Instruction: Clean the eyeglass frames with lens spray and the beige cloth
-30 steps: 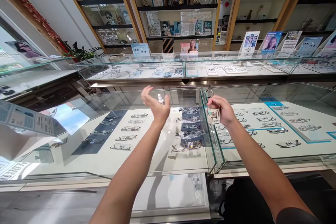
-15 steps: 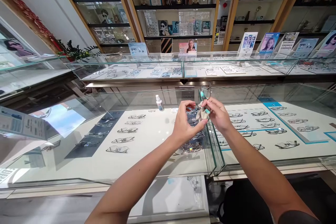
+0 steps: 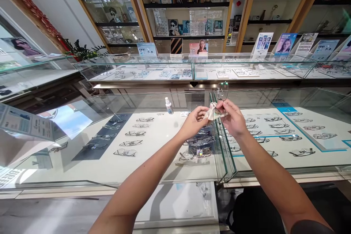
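Above the join of two glass display cases, my right hand (image 3: 233,117) is closed on a pair of thin-framed eyeglasses (image 3: 222,91). One lens stands up above the fingers; the lower lens is partly covered by a pale cloth (image 3: 211,112). My left hand (image 3: 196,120) pinches this cloth from the left, its fingers curled and pressed together against the lower lens. A small white spray bottle (image 3: 169,106) stands upright on the case top, left of my hands.
Rows of eyeglasses lie inside the near glass case (image 3: 153,168) under my forearms. Behind runs a second glass counter (image 3: 137,66) with upright leaflets. Wooden shelves (image 3: 189,5) with pictures and trophies line the wall. A bent printed card (image 3: 26,126) stands at left.
My left hand has gone from spread fingers to a pinch on the cloth at the lower lens. The eyeglasses and my right hand have shifted slightly right in view.
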Demonstrator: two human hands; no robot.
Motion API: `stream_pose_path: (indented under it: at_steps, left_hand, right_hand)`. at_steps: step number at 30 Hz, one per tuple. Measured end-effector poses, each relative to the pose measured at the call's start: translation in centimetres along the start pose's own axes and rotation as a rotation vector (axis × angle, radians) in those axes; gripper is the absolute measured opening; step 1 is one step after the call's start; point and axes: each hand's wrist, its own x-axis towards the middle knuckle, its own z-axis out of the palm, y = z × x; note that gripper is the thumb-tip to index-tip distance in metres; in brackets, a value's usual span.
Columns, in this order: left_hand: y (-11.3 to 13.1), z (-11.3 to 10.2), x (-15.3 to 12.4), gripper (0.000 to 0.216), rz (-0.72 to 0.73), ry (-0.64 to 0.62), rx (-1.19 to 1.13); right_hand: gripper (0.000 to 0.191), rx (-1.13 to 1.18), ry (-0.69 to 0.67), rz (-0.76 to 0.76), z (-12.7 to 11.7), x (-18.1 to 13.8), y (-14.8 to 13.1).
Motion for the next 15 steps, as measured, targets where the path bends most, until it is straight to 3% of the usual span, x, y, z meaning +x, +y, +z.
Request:
stream_pose_path:
  at_steps: [5, 12, 15]
  left_hand:
    - [0.5, -0.1, -0.1, 0.036, 0.024, 0.086, 0.028]
    - [1.0, -0.8, 0.3, 0.034, -0.017, 0.293, -0.361]
    - [1.1, -1.1, 0.5, 0.033, 0.03, 0.306, -0.415]
  right_hand:
    - [0.033, -0.032, -0.025, 0.041, -0.2, 0.1, 0.0]
    - [0.034, -0.189, -0.068, 0.026, -1.0, 0.2, 0.5]
    - [0.033, -0.238, -0.093, -0.02, -1.2, 0.3, 0.9]
